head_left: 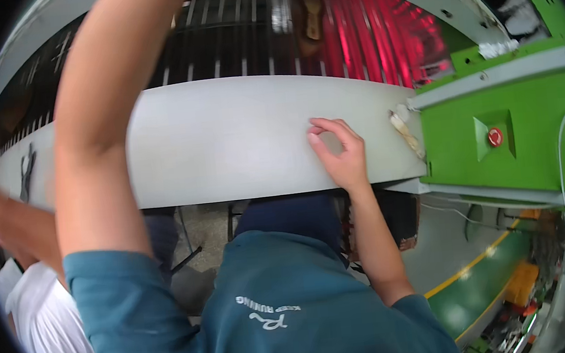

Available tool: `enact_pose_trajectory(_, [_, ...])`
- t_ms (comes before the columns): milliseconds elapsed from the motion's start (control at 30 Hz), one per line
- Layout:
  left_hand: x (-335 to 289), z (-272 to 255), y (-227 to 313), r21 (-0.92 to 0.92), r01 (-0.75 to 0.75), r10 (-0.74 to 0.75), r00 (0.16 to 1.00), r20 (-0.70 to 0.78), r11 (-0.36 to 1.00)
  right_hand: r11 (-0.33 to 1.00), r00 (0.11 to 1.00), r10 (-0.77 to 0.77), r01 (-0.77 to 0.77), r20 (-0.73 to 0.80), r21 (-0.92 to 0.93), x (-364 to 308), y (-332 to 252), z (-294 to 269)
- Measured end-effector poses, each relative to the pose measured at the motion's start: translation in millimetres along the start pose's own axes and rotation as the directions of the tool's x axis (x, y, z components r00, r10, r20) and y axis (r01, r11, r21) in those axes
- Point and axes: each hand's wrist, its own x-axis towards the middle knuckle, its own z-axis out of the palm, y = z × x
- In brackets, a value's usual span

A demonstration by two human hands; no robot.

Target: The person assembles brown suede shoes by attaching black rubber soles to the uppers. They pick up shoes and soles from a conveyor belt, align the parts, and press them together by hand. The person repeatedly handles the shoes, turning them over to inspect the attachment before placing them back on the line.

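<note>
1. At far left, a co-worker in white (pixel 53 328) is beside the white worktop (pixel 225 141); a dark tool (pixel 27 172) lies on it;
2. next, the left arm (pixel 94 167) reaches up; the left hand is out of view, so I cannot tell its state;
3. midway, the right hand (pixel 350 159) is over the worktop, visibly empty, thumb and fingertips narrowly parted;
4. rightward, a pale slim object (pixel 404 132) lies near that hand, beside a green panel (pixel 456 139).

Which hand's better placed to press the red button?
Right, likely: the right hand looks empty, on the same side as the red button. The left arm reaches past the top edge, hand out of view.
</note>
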Motion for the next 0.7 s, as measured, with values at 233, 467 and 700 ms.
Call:
enact_pose_trajectory(233, [14.3,12.7,-6.3,0.048,-0.014,0.014,1.0,0.016,0.999,0.999,1.0,0.018,-0.018,-0.001,0.035,-2.0,4.8,1.9])
enact_pose_trajectory(467, [5.4,17.1,-8.7,0.007,-0.031,0.031,0.993,-0.113,1.0,0.998,1.0,0.024,-0.023,-0.009,0.056,-2.2,4.9,0.4])
enact_pose_trajectory(700, [3.2,15.9,-11.5,0.067,-0.036,0.043,0.993,-0.112,0.997,0.997,1.0,0.022,-0.022,0.003,0.074,-2.2,-5.7,-2.4])
